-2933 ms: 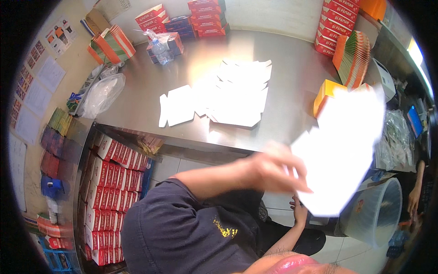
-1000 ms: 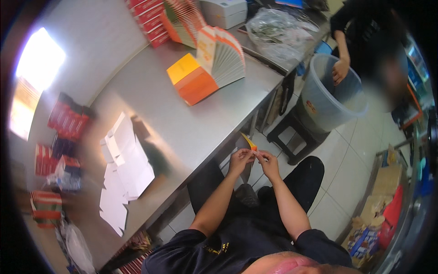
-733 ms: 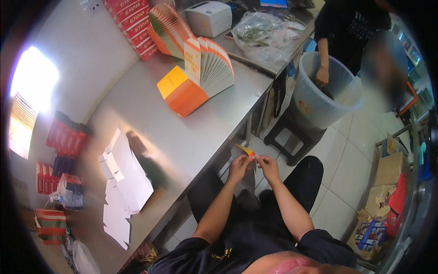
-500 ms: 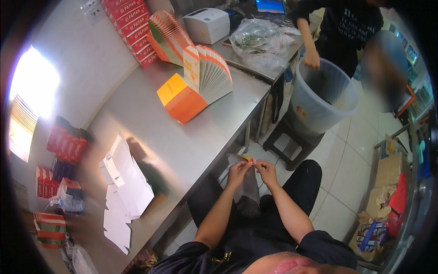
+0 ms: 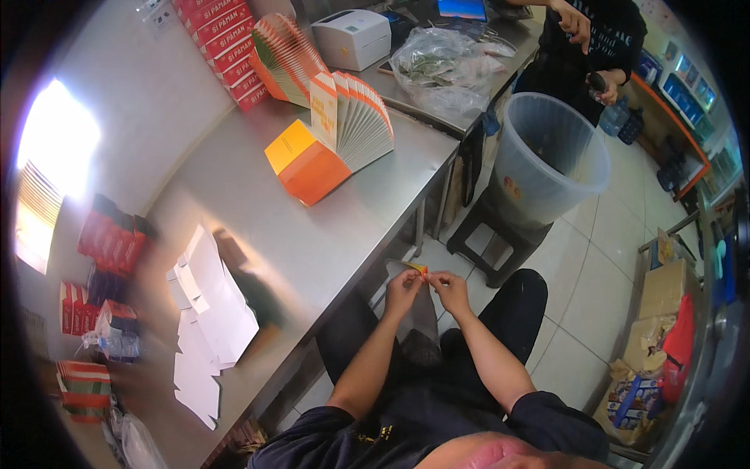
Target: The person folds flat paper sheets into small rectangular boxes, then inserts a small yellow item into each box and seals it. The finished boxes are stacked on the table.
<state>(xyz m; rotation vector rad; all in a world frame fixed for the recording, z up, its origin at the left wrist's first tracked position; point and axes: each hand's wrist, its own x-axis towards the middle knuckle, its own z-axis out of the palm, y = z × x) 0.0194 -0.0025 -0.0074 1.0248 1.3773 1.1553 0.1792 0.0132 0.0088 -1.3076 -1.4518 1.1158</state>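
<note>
Both my hands meet over my lap, beside the metal table. My left hand (image 5: 401, 294) and my right hand (image 5: 451, 292) pinch the top edge of a see-through bag (image 5: 422, 319), fingertips close together. A small yellow and orange piece (image 5: 416, 268) shows at the bag's top, between my fingers; whether it is a label or part of the bag, I cannot tell. The bag hangs down between my legs, and its lower part looks dark, with contents I cannot make out.
On the metal table (image 5: 312, 250) lie unfolded white cartons (image 5: 226, 313) and a fanned stack of orange cartons (image 5: 320, 164). Beyond stand a label printer (image 5: 351, 41) and a clear plastic bag (image 5: 445, 66). A translucent bucket (image 5: 547, 172) rests on a black stool (image 5: 488, 246), with a co-worker behind.
My hands keep their pinch on the bag, almost in place. The co-worker's hand has come up out of the bucket, and a small dark thing is now held above it.
</note>
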